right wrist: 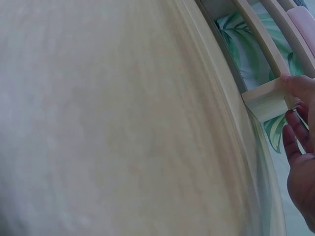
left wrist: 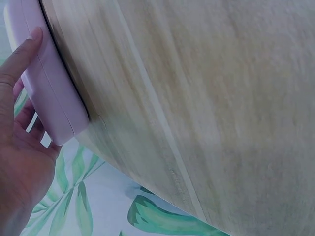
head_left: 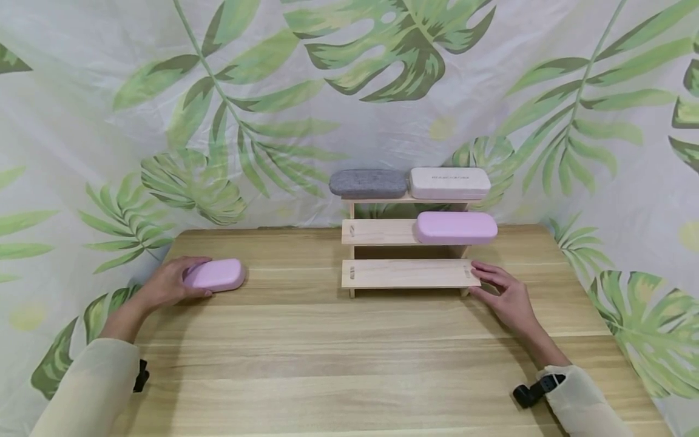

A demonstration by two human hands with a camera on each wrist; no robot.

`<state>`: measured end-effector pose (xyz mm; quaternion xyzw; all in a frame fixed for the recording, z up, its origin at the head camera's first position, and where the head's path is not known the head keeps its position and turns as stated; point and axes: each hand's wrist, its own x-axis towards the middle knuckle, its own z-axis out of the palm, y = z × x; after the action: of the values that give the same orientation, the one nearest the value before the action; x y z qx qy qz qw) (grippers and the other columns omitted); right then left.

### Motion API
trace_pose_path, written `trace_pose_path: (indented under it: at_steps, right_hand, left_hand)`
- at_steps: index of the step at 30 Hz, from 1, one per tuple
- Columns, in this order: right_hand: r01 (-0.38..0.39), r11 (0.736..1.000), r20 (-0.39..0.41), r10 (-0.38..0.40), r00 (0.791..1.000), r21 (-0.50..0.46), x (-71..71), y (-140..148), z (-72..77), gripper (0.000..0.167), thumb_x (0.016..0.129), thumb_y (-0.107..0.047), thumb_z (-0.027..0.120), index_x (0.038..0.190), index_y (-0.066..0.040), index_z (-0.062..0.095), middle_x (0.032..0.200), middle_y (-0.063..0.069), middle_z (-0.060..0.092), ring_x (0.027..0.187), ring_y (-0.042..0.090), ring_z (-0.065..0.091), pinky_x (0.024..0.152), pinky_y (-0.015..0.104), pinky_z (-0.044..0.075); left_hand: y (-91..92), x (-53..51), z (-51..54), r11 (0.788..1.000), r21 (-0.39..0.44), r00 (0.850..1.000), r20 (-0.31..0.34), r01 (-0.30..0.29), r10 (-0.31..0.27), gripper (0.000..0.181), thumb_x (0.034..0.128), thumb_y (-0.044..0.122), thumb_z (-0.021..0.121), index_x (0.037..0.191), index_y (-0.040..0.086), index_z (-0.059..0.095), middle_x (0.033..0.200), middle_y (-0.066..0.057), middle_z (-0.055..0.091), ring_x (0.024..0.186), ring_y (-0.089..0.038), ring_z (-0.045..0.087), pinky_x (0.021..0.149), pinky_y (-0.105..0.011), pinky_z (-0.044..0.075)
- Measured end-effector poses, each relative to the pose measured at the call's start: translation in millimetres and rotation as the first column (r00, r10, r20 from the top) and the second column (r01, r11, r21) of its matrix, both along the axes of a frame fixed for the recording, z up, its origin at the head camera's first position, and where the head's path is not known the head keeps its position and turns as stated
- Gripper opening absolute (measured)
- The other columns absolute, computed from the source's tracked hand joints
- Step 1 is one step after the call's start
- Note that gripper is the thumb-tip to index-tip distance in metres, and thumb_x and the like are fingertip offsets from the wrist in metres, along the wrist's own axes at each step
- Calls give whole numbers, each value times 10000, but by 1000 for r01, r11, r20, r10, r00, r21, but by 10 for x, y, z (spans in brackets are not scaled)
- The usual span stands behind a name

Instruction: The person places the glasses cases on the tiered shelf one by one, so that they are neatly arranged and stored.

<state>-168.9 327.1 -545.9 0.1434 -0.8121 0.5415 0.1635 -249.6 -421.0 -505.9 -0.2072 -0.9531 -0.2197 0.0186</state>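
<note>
On the left of the table, my left hand (head_left: 167, 283) grips a pink glasses case (head_left: 219, 274), thumb along its near side. The left wrist view shows the same pink case (left wrist: 55, 93) lying against the tabletop, with some fingers partly hidden behind it. My right hand (head_left: 508, 298) pinches the right end of the lowest board on a three-step wooden rack (head_left: 406, 274). Seen from the right wrist, the thumb sits on the board's edge and the other fingers curl near its end. A second pink glasses case (head_left: 457, 228) lies on the rack's middle step, at the right.
The top step carries a grey fabric case (head_left: 368, 183) at left and a white case (head_left: 450, 183) with small lettering at right. Behind the wooden table (head_left: 338, 364) hangs a leaf-patterned cloth (head_left: 262, 73). Black straps with cameras (head_left: 537, 391) sit on the wrists.
</note>
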Motion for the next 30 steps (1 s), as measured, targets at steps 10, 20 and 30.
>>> trace_pose_path:
  at_steps: [10, 20, 30]
  right_hand:
    - [-13, 1000, -7, 13, 1000, -1, -4, 6, 35, 428, 832, 147, 814, 1247, 102, 723, 1385, 303, 637, 1284, -15, 590, 1045, 125, 449]
    - [-7, 1000, -1, 7, 1000, 8, -5, 9, 8, 424, 836, 131, 819, 1248, 84, 731, 1390, 266, 651, 1280, -26, 588, 1045, 131, 449]
    - [-24, 1000, -5, 24, 1000, -15, 3, 3, 15, 419, 840, 143, 809, 1248, 98, 726, 1384, 288, 645, 1282, -15, 593, 1049, 137, 452]
  left_hand:
    - [5, 6, 1, 1000, 1, 1000, -24, 10, -10, 781, 719, 282, 999, 1354, -27, 666, 1282, -308, 691, 1177, -498, 636, 945, -445, 432]
    - [22, 45, 10, 1000, -17, 1000, 12, -18, 18, 806, 730, 314, 991, 1375, -30, 650, 1308, -329, 669, 1193, -511, 621, 964, -568, 443]
    - [64, 87, 26, 999, -25, 999, 19, -33, 33, 801, 741, 352, 984, 1369, -25, 658, 1317, -331, 667, 1192, -507, 629, 948, -553, 453]
